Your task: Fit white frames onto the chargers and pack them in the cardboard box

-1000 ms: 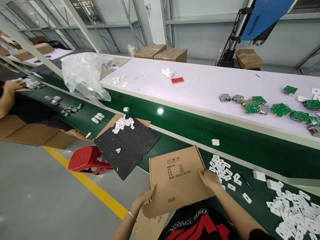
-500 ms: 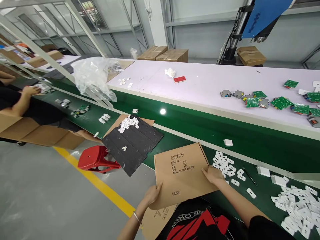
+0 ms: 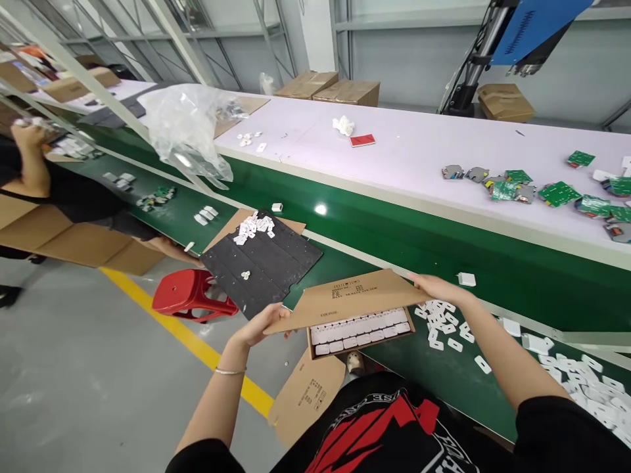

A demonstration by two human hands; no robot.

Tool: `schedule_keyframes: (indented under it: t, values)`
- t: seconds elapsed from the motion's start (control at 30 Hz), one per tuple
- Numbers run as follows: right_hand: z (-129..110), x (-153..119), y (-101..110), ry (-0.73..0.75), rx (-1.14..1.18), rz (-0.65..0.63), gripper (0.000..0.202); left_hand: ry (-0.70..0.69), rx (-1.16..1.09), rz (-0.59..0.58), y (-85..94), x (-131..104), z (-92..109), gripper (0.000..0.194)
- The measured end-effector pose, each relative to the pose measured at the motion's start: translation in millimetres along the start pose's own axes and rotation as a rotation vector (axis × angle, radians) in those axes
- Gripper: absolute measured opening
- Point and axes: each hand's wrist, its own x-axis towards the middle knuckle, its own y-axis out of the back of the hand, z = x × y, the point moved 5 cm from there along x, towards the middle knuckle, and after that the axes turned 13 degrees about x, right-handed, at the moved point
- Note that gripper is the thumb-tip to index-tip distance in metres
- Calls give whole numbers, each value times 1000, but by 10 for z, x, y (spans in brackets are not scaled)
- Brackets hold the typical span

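Note:
A printed brown cardboard lid (image 3: 352, 301) is tilted up above a shallow carton (image 3: 362, 353). My left hand (image 3: 265, 323) is closed on the lid's near left corner, some fingers hidden beneath it. At the far right corner my right hand (image 3: 438, 289) grips the same lid, its fingers partly hidden. Below the raised edge, rows of white plastic pieces (image 3: 362, 332) fill the carton; the lid covers the rest of the inside. Beside my right hand, loose white plates (image 3: 438, 322) lie on the green bench (image 3: 434, 387).
A black corrugated sheet (image 3: 266, 263) holds small white parts. Left stands a red stool (image 3: 194, 292); a flattened cardboard piece (image 3: 308, 397) is low by my body. More white plates (image 3: 586, 387) lie right. Green circuit boards (image 3: 559, 194) rest on the upper shelf. A co-worker's arm (image 3: 29, 154) shows far left.
Both hands have lifted the lid's near edge, so the white pieces in the carton now show. My left hand moved left and up, my right hand up. The co-worker's hand rose.

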Motion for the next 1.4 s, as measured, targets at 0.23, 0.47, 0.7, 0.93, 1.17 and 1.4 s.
schedule_keyframes:
  t: [0.23,0.47,0.7,0.93,1.17,1.4]
  values:
    - [-78,7,306,256,722,-44,74,-31,-38,318,-51,121,-300,42]
    - [242,211,180,359,1119,22,78,75,396,539,-930,168,-799,34]
    - [334,216,62,441,1187,124,70,210,732,621,-1719,159,-831,65]
    - [355,221,12,465,1200,172,64,312,799,576,-1864,202,-927,69]
    - [352,300,-132,496,1137,263,68,335,723,553,-1863,275,-923,74]
    - [429,368,-200,540,985,380,59,221,510,588,-1622,180,-919,49]
